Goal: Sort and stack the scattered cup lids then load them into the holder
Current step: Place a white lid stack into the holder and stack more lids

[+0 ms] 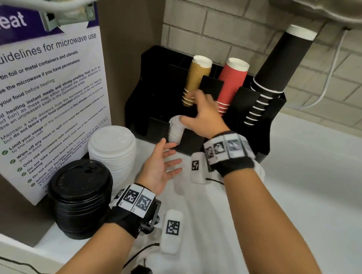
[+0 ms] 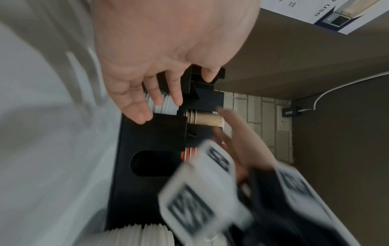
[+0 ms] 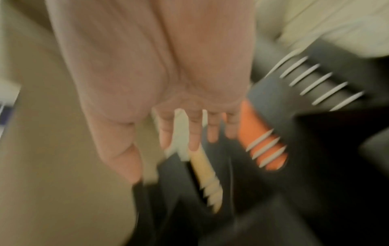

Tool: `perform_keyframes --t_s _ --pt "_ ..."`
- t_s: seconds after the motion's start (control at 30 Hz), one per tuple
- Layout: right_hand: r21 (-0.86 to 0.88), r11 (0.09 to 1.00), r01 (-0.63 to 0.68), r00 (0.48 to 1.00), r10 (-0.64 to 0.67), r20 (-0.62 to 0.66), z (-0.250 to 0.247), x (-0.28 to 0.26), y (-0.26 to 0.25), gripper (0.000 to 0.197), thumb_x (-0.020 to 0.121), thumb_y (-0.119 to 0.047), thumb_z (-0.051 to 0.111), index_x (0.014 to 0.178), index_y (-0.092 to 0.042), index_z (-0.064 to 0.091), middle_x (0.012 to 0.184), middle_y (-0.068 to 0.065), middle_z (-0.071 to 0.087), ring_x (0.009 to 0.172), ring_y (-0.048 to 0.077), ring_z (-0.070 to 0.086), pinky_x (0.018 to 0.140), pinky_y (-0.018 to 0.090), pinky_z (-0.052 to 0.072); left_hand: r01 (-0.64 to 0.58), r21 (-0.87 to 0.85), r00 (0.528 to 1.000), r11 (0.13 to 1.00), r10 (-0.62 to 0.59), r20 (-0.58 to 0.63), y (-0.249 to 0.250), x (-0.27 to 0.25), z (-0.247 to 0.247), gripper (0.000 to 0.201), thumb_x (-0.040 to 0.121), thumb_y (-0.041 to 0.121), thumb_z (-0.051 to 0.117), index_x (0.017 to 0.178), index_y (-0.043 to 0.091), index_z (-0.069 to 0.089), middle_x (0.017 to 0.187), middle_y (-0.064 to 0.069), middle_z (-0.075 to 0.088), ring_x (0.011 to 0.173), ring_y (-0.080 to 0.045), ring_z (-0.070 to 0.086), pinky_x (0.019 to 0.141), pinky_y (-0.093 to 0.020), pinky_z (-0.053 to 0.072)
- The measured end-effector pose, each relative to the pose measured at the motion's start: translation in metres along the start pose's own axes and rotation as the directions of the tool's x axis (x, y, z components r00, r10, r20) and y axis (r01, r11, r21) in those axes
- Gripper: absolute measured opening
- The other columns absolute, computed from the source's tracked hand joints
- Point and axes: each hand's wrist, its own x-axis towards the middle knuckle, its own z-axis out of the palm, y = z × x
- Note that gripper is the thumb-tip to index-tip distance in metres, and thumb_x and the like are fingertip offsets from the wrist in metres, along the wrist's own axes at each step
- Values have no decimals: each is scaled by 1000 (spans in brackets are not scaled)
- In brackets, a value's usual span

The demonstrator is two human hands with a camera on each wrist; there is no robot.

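Observation:
The black holder (image 1: pixel 136 101) stands at the back of the white counter. A short stack of small white lids (image 1: pixel 175 130) sits in its front left slot. My right hand (image 1: pixel 195 108) hovers just above that stack, blurred, fingers spread and holding nothing; the right wrist view shows the same open right hand (image 3: pixel 189 133). My left hand (image 1: pixel 170 159) is open, palm turned inward, just in front of the slot. In the left wrist view the left hand (image 2: pixel 147 93) has straight fingers by the small lids (image 2: pixel 166 104). A stack of larger white lids (image 1: pixel 112 152) and a stack of black lids (image 1: pixel 80 196) stand at the left.
Stacks of brown cups (image 1: pixel 196 79), red cups (image 1: pixel 231 85) and black cups (image 1: pixel 277 75) lean in the holder's rear slots. A microwave guidelines poster (image 1: pixel 43 100) forms the left wall. Brick wall and a white cable (image 1: pixel 330 77) lie behind. The white counter (image 1: pixel 309 185) stretches right.

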Motion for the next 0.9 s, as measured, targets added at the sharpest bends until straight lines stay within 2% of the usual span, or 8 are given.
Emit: perform_keyframes --t_s 0.07,0.17,0.27,0.33,0.43,0.7,0.8,0.9 --pt "83 994 -74 994 80 -75 -23 -22 15 43 81 -25 70 120 -15 55 120 10 53 113 26 50 93 31 39 -1 7 1000 1000 1 7 2 0 -1 37 98 50 44 104 23 68 112 -1 57 93 -20 63 68 -32 52" --pt "98 955 -280 957 285 -48 -50 -67 54 26 80 -25 73 100 -14 62 105 4 61 104 20 57 84 26 41 -8 32 1000 999 8 14 4 0 -2 38 98 51 43 104 23 68 110 0 60 92 -18 65 67 -30 52" --pt "19 887 -461 884 461 -71 -62 -107 86 36 72 -32 80 97 -21 55 106 5 53 97 22 54 76 27 39 -3 38 1000 999 2 21 4 -1 -1 39 98 51 42 103 22 67 109 0 60 92 -18 64 68 -30 52" --pt "44 852 -522 850 523 -63 -60 -122 96 49 67 -34 84 101 -24 50 106 3 46 86 15 52 65 24 37 -1 43 999 999 -1 33 3 -2 2 38 98 51 42 103 22 66 108 0 60 91 -19 64 69 -30 52" --pt "97 855 -509 853 516 -77 -48 -129 103 58 64 -29 87 103 -23 44 108 2 40 78 6 45 60 16 34 -10 59 999 998 7 52 0 -4 8 39 99 50 42 105 21 66 109 -1 60 91 -19 65 69 -31 51" --pt "171 874 -455 865 479 -148 -26 -130 106 62 64 -15 86 103 -20 38 107 5 36 85 15 40 62 12 31 -28 65 995 997 21 97 -4 -8 13 35 99 46 43 108 19 65 109 -1 58 92 -19 63 72 -31 50" --pt "186 876 -445 862 476 -176 -25 -130 105 59 67 -12 84 104 -18 39 108 7 38 82 14 39 61 16 31 -27 78 995 997 20 99 -4 -9 12 34 100 44 44 108 19 65 109 -1 58 92 -19 63 71 -31 51" --pt "190 883 -429 860 464 -214 -31 -130 102 57 68 -14 83 107 -15 42 111 9 39 84 15 41 70 22 33 -26 82 995 996 17 99 -6 -10 11 32 99 43 45 106 19 65 107 -1 59 91 -19 63 71 -30 51"
